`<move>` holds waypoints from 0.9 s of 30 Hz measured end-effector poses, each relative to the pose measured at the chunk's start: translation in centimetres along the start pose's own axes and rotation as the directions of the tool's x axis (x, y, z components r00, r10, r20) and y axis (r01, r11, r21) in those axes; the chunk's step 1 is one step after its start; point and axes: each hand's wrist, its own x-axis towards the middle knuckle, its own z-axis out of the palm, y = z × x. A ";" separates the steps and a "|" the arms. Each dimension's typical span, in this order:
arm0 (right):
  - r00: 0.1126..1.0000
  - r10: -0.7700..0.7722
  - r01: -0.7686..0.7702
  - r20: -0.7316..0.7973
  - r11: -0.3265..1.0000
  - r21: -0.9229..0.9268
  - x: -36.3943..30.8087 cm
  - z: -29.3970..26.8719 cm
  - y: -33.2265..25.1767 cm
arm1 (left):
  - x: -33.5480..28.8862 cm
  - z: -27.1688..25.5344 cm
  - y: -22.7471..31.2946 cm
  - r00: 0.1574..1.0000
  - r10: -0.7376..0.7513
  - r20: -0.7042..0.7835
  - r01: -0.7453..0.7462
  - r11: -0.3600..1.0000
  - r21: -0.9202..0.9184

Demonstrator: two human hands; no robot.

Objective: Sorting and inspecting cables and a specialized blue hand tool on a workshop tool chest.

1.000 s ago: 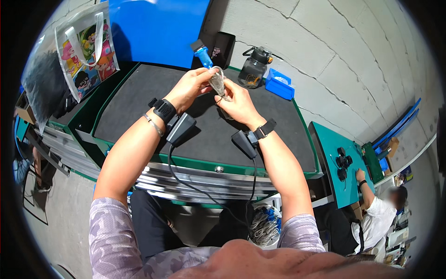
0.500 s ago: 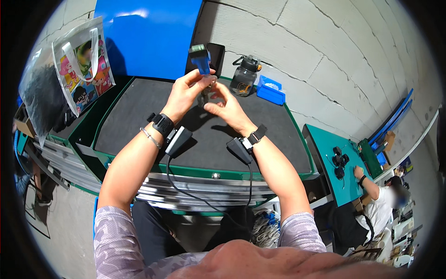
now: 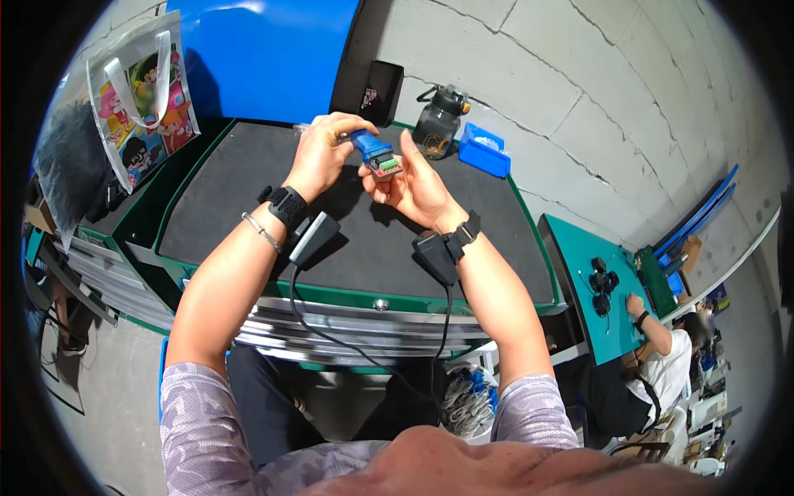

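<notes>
blue connector has tipped downward, held by the left hand.

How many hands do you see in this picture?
3: the wearer's left hand, holding a blue connector; their right hand, by the connector's end; and a co-worker's hand at the green table. Others may be hidden.

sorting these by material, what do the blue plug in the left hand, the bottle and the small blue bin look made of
Blue plug: probably hard plastic, slightly glossy, judging by its molded shape and sheen. Bottle: likely smooth plastic, going by its smoky, seemingly see-through body, though tinted glass could look similar. Small blue bin: probably smooth plastic, evenly colored with thin walls.
</notes>
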 end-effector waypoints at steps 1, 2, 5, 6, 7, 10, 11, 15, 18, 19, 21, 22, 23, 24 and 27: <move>1.000 -0.003 0.003 0.003 1.000 -0.028 0.0 0.2 0.1 | 0.0 0.0 0.1 1.000 -0.013 0.020 0.013 1.000 0.000; 1.000 0.008 -0.008 -0.007 1.000 -0.022 -0.1 0.4 0.2 | -0.1 0.0 0.1 1.000 0.010 0.017 -0.010 1.000 0.001; 0.999 0.002 0.000 0.050 0.999 -0.053 0.0 0.3 0.1 | -0.1 0.1 0.2 1.000 0.022 0.013 -0.022 1.000 0.003; 0.999 0.006 -0.003 0.046 0.998 -0.062 0.0 0.2 0.1 | -0.1 0.1 0.2 1.000 0.011 0.012 -0.011 1.000 0.007; 0.993 0.003 0.002 0.118 0.999 -0.040 0.0 0.1 0.1 | -0.1 0.1 0.1 1.000 0.015 0.005 -0.015 1.000 -0.003; 0.995 -0.006 0.008 0.100 1.000 -0.017 -0.2 -0.1 0.2 | 0.0 0.1 0.0 0.999 0.051 -0.016 -0.050 0.998 0.042; 0.998 -0.040 0.042 0.042 0.998 -0.041 -0.2 -0.1 0.2 | -0.1 0.1 0.0 1.000 0.020 -0.014 -0.019 0.999 0.049; 0.912 -0.409 0.390 -0.030 0.887 -0.248 0.0 0.4 0.2 | 0.0 0.1 0.0 0.993 -0.026 -0.111 0.035 0.996 0.085; 0.818 -0.573 0.507 -0.046 0.757 -0.412 0.2 1.0 0.6 | 0.0 0.0 0.2 0.982 0.021 -0.188 -0.001 0.995 0.103; 0.772 -0.634 0.539 -0.046 0.691 -0.483 0.3 1.1 0.6 | 0.0 -0.1 0.4 0.986 0.001 -0.169 0.005 0.999 0.037; 0.759 -0.644 0.531 -0.097 0.699 -0.480 0.6 1.1 0.5 | -0.1 -0.3 0.8 0.996 -0.039 -0.080 0.040 0.999 0.006; 0.748 -0.654 0.539 -0.111 0.697 -0.473 0.7 1.0 0.3 | -0.1 -0.5 1.0 0.996 -0.028 -0.083 0.028 1.000 -0.007; 0.737 -0.655 0.492 -0.166 0.689 -0.531 0.7 0.8 0.1 | -0.1 -0.5 1.2 0.997 -0.071 -0.002 0.071 0.997 0.013; 0.722 -0.684 0.541 -0.105 0.652 -0.531 0.5 0.7 -0.1 | -0.1 -0.6 1.4 0.990 -0.117 0.076 0.114 0.993 0.039; 0.748 -0.653 0.526 -0.114 0.689 -0.499 0.1 0.3 -0.6 | -0.2 -0.6 1.9 0.979 -0.111 0.174 0.134 0.983 -0.128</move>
